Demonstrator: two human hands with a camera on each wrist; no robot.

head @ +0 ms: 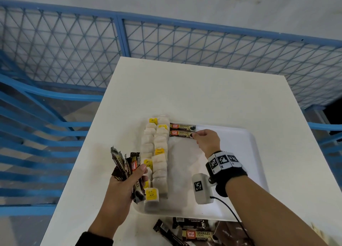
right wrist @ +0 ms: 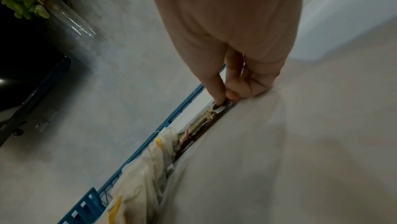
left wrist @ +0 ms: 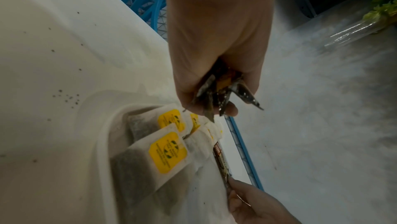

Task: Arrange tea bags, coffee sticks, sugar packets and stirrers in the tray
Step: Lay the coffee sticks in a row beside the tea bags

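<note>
Loose coffee sticks [head: 196,233] lie on the table [head: 185,90] at its near edge, just outside the tray [head: 248,153].

Step in hand: laying coffee sticks in a column at the tray's far end, right of the two rows of tea bags [head: 157,153].

1. The right hand [head: 207,140] pinches the right end of the second stick [head: 182,134] between thumb and forefinger, other fingers curled. Lower it parallel to the first stick [head: 182,126], edges just beside each other, left end against the tea bags.
2. Release only once it lies flat.
3. The left hand [head: 120,186] grips a fanned bundle of sticks [head: 127,164] over the tray's left edge; keep it off the tea bags.

View differences: only the head view shows both placed sticks and the loose supply. The right wrist view shows the pinch itself. The left wrist view shows the bundle's splayed ends and the yellow tags closely. No sugar packets or stirrers are identifiable.
</note>
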